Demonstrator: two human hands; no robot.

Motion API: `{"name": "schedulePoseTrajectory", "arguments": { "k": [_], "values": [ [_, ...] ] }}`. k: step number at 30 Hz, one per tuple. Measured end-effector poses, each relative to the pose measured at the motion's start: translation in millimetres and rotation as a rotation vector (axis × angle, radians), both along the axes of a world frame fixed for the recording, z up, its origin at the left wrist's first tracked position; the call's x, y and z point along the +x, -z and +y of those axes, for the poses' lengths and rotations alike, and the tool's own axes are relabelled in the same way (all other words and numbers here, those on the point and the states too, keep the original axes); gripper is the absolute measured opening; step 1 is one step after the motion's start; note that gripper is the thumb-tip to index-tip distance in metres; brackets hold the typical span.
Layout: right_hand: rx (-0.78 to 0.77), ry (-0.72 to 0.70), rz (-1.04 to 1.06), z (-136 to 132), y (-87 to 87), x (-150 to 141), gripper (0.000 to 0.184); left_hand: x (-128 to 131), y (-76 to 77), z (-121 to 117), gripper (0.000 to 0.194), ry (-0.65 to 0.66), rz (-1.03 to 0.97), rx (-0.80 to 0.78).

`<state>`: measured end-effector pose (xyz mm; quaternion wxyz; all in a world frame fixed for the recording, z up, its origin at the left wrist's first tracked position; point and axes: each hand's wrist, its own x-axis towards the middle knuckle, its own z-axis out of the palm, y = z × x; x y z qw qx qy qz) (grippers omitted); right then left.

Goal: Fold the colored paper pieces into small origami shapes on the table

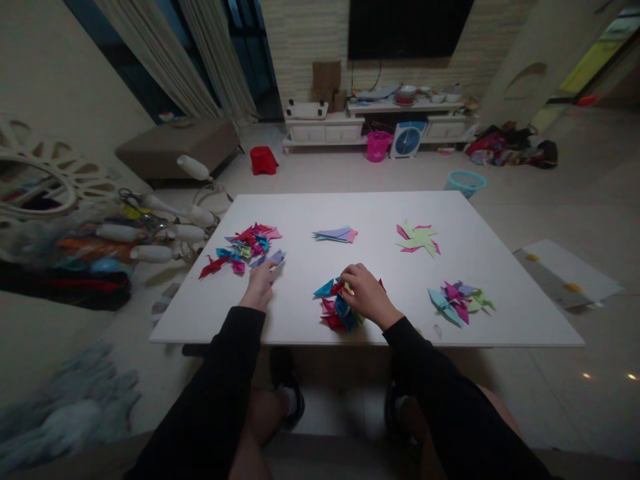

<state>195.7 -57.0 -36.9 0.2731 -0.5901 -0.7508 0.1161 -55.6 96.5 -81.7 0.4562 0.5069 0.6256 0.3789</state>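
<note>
My left hand (259,287) has its fingers closed on a purple paper crane (277,257) at the near edge of the left pile of folded paper cranes (253,241). Red, pink, blue and green ones make up that pile. Over the middle pile of paper cranes (336,313), mostly red and blue, my right hand (369,295) reaches down with fingers curled together; what they pinch is mostly hidden. To the right lies a small group of cranes (460,301) in teal, magenta, purple and green.
On the white table (380,210) lie a flat stack of folded paper (336,234) and a green and pink pinwheel-shaped paper star (418,239). A lamp with several white shades (185,233) stands by the left edge. A blue basket (466,180) is behind the far right corner.
</note>
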Motion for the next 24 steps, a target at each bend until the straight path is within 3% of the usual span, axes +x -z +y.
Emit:
{"name": "schedulePoseTrajectory", "arguments": {
  "k": [4, 9, 17, 21, 24],
  "values": [
    [0.055, 0.117, 0.116, -0.1, 1.1, -4.5, 0.011, 24.2, -18.3, -19.5, 0.026, 0.023, -0.373, -0.041],
    [0.035, 0.371, 0.589, 5.5, 1.6, -6.5, 0.03, 53.0, -33.8, -41.7, 0.024, 0.184, -0.573, -0.082],
    [-0.13, 0.332, 1.053, 11.6, 0.4, -7.7, 0.035, 81.2, -37.3, -55.8, 0.019, 0.385, -0.606, -0.115],
    [-0.148, 0.377, 1.202, 14.4, 0.3, -6.3, 0.034, 85.4, -36.1, -58.3, 0.018, 0.398, -0.612, -0.036],
    [-0.136, 0.437, 1.296, 15.2, 0.2, -5.2, 0.034, 88.6, -35.9, -63.8, 0.026, 0.438, -0.483, 0.073]
  ]
}}
